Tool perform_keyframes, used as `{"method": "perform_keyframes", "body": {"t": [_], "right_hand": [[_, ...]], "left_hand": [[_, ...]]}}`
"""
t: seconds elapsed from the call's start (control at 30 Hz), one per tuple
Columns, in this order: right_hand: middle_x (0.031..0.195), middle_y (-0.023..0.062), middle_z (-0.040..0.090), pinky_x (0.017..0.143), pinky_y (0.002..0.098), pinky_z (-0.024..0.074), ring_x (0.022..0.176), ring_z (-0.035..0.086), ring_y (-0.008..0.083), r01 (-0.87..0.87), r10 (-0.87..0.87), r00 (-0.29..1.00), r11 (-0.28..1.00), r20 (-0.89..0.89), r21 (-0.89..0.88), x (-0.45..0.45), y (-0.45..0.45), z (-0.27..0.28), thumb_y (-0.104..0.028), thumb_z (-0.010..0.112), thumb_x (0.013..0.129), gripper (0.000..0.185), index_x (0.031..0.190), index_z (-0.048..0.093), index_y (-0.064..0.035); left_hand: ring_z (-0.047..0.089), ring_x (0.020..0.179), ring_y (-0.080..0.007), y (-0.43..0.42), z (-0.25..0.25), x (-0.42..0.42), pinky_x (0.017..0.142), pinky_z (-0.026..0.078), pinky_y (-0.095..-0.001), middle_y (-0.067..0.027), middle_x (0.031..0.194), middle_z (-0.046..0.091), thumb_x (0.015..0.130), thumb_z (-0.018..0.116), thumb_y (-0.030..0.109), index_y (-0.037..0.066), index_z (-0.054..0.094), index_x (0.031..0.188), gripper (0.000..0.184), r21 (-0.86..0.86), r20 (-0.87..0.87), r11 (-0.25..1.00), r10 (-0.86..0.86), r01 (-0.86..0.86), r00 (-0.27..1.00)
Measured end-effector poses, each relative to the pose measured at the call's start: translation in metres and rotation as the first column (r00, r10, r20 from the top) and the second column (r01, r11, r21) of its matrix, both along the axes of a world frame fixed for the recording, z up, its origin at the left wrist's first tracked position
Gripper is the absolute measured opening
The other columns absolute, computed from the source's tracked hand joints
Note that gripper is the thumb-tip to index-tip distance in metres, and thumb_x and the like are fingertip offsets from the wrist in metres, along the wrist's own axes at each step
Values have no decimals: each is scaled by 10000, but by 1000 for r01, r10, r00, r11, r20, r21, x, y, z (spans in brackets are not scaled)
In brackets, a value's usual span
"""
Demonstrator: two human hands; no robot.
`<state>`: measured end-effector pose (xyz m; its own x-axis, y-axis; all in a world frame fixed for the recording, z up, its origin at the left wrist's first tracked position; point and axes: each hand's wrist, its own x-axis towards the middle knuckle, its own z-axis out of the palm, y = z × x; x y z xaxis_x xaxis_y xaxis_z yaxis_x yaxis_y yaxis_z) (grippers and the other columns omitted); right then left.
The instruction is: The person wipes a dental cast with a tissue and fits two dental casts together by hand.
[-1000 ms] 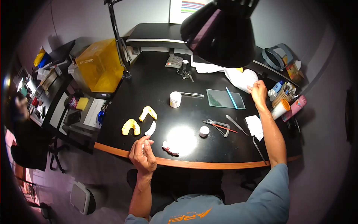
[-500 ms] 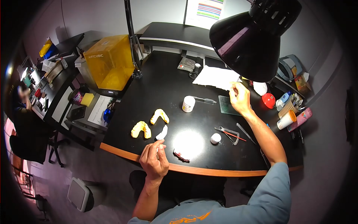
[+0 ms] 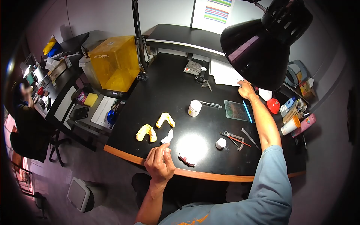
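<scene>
My left hand (image 3: 159, 163) is closed at the front edge of the desk, thumb and fingers pinched around something too small to make out. Just beyond its fingertips lies a white curved piece (image 3: 167, 137), beside two yellow dental arch models (image 3: 146, 133). A dark red and white arch piece (image 3: 186, 160) rests to its right. My right hand (image 3: 246, 90) reaches to the back of the desk, its fingers at the edge of white paper (image 3: 225, 73), partly under the lamp; whether they grip it is unclear. Nearer me is a glass plate (image 3: 235, 111) with a blue stick (image 3: 248, 111).
White jars (image 3: 194, 108), a caliper (image 3: 239, 141) and keys (image 3: 206, 86) lie on the desk. A black lamp (image 3: 258, 52) hangs over its back right, near a red ball-like object (image 3: 273, 106). A yellow box (image 3: 114, 65) stands left; another person (image 3: 26, 97) sits far left.
My right hand moved from a crumpled white item to the paper, which now lies farther back. The view has shifted, showing the red object and more of the lamp. My left hand stays closed.
</scene>
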<state>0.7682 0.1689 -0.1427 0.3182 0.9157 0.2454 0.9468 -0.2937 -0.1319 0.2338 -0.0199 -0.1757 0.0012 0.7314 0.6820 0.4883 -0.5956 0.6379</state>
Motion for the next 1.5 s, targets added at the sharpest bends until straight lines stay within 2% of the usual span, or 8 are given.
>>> {"method": "perform_keyframes", "body": {"t": [0.1, 0.23, 0.37, 0.5, 0.63, 0.87, 1.07, 1.5], "right_hand": [[1661, 269, 263, 1249, 431, 307, 1499, 345, 434, 33, -38, 999, 989, -34, -142, -23, -11, 24, -59, 562, 814, 521, 1324, 668, -34], [1016, 227, 761, 938, 425, 561, 1035, 730, 368, -102, 111, 993, 982, 50, -157, -42, -48, 53, -74, 637, 802, 298, 1066, 763, -15], [755, 144, 752, 728, 374, 586, 786, 756, 271, -172, 170, 985, 950, -31, -259, -43, -99, 67, -29, 639, 749, 140, 812, 761, -4], [1173, 216, 738, 967, 425, 558, 1126, 704, 351, -216, 258, 965, 879, 44, -425, -51, -150, 75, -267, 891, 752, 559, 1243, 730, -53], [1362, 226, 653, 1132, 424, 459, 1302, 601, 384, -187, 117, 977, 878, -181, -441, -56, -175, 63, -201, 841, 814, 593, 1362, 667, -56], [1098, 219, 718, 1024, 435, 516, 1098, 683, 392, -230, 230, 973, 967, -10, -108, -66, -205, 41, -154, 784, 848, 410, 1238, 727, -41], [1029, 196, 712, 881, 413, 557, 995, 703, 347, -493, 441, 832, 866, -337, -83, -142, -246, 48, -232, 819, 828, 366, 1108, 771, -1], [1043, 182, 700, 914, 432, 544, 1013, 681, 364, -214, 237, 935, 970, -264, 113, -163, -298, 27, -218, 790, 841, 286, 1046, 774, -20]], "left_hand": [[683, 717, -290, 1, 0, 1, 673, 531, -379, -115, 775, 695, 975, 559, 60, -22, 717, 1002, 180, 22, 1, 1000, 3, -3, 1000], [682, 716, -287, 0, 1, 1, 666, 520, -382, -121, 779, 696, 975, 546, 50, -30, 717, 1022, 194, 3, 9, 1000, -7, 7, 1000], [683, 725, -290, 0, -2, 2, 674, 524, -386, -116, 788, 696, 975, 549, 59, -23, 714, 1025, 192, 11, 8, 1000, -10, 10, 1000], [687, 728, -300, -1, -3, 3, 673, 534, -394, -120, 801, 701, 959, 547, 62, -13, 714, 1018, 193, 5, 7, 1000, -16, 16, 1000], [697, 732, -297, -2, -1, 3, 674, 534, -391, -130, 806, 710, 965, 544, 59, -18, 717, 1017, 197, 3, -5, 1000, -19, 19, 1000], [706, 735, -287, -3, 0, 3, 679, 534, -386, -123, 815, 720, 982, 561, 79, -18, 718, 1010, 186, -14, -22, 1000, -2, 2, 1000], [699, 764, -297, -3, -2, 3, 708, 534, -391, -110, 806, 715, 991, 554, 88, -3, 720, 1015, 191, -38, -36, 999, -1, 0, 999], [680, 779, -299, -4, -8, 2, 717, 523, -401, -136, 846, 710, 1017, 529, 81, -41, 706, 1083, 225, -76, -67, 997, -11, 6, 998]]}}
